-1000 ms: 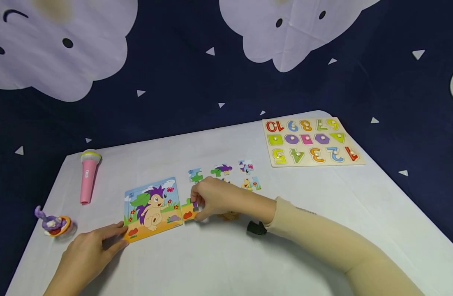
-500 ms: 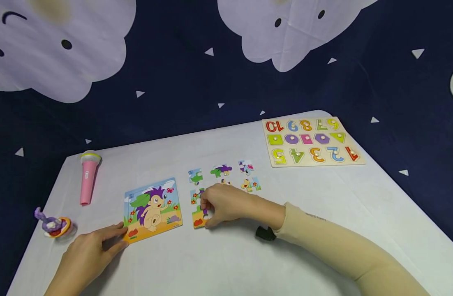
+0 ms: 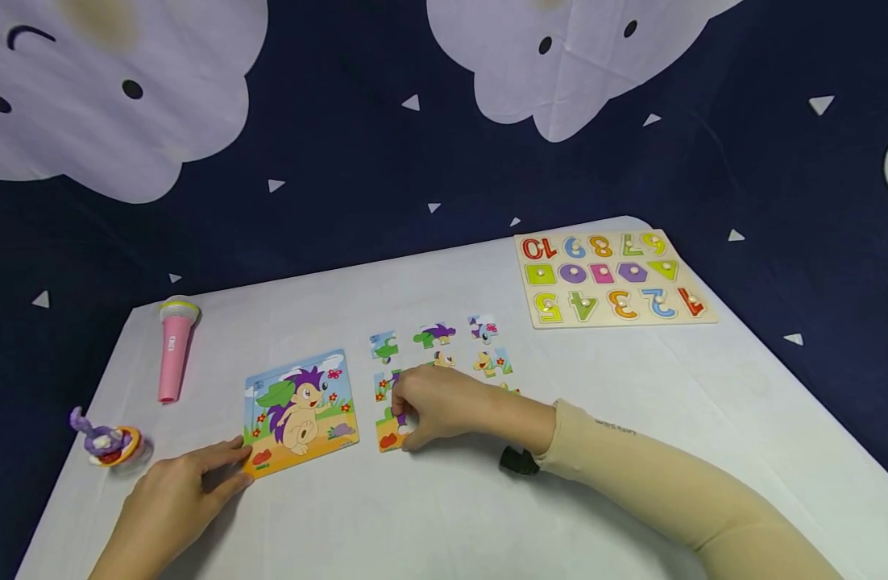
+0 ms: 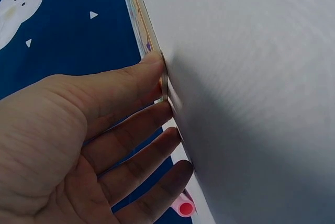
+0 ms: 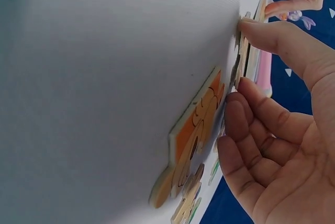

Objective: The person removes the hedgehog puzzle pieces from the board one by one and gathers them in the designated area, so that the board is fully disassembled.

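A square hedgehog puzzle board point(image 3: 302, 411) lies on the white table. At its near left corner, my left hand point(image 3: 172, 495) pinches the edge between thumb point(image 4: 152, 59) and index finger. To the right of the board, my right hand point(image 3: 444, 407) holds a corner puzzle piece point(image 3: 389, 435) with red stones by its right side, between thumb and index finger. This piece lies just below another puzzle piece point(image 3: 383, 385) with red flowers. In the right wrist view, an orange-edged puzzle piece point(image 5: 201, 127) lies near the hand. My right hand partly hides several loose pieces.
Several puzzle pieces point(image 3: 434, 333) lie in rows behind my right hand. A number-and-shape peg board point(image 3: 614, 279) is at the back right. A pink toy microphone point(image 3: 174, 354) and a small purple toy point(image 3: 110, 441) lie on the left. Dark cloth point(image 3: 357, 185) hangs behind the table.
My right hand has moved right with the corner piece, away from the puzzle board's edge, to below the flowered piece. The left hand has stayed at the board's corner.
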